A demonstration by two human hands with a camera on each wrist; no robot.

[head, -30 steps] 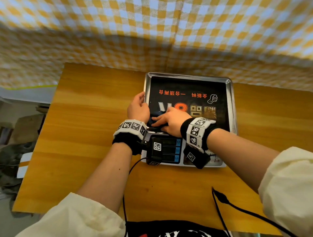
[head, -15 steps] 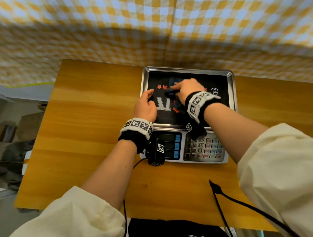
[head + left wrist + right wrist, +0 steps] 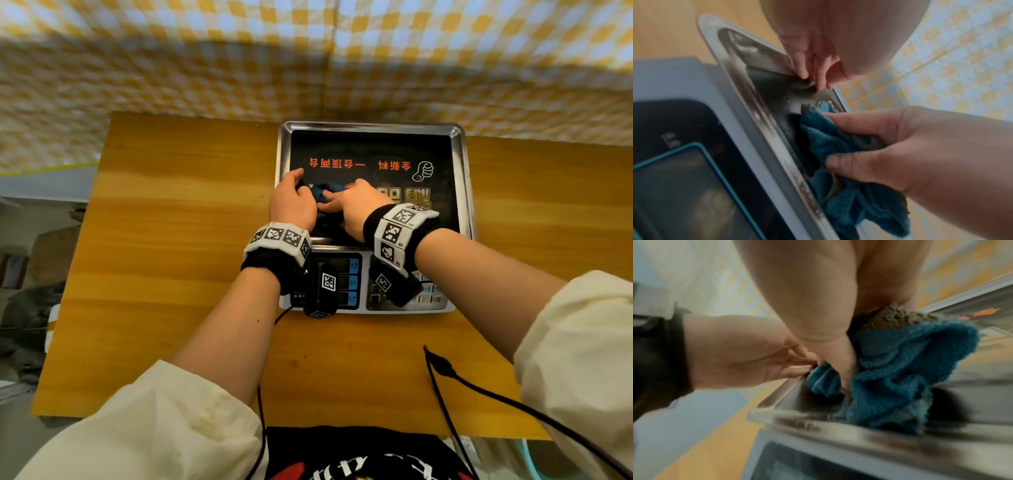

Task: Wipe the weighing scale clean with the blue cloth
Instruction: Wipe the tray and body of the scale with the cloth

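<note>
1. Wooden table (image 3: 191, 260) carries the weighing scale (image 3: 459, 192); nearest us lies its display and keypad panel (image 3: 407, 301), half hidden by our wrists.
2. Past that, our right hand (image 3: 356, 209) clutches the bunched blue cloth (image 3: 329, 192) and presses it into the tray's near left corner, likely scrubbing there.
3. Our left hand (image 3: 291, 202) rests uncurled on the tray's left rim, seemingly to steady the scale.
4. Beyond hangs checked fabric (image 3: 308, 61).
</note>
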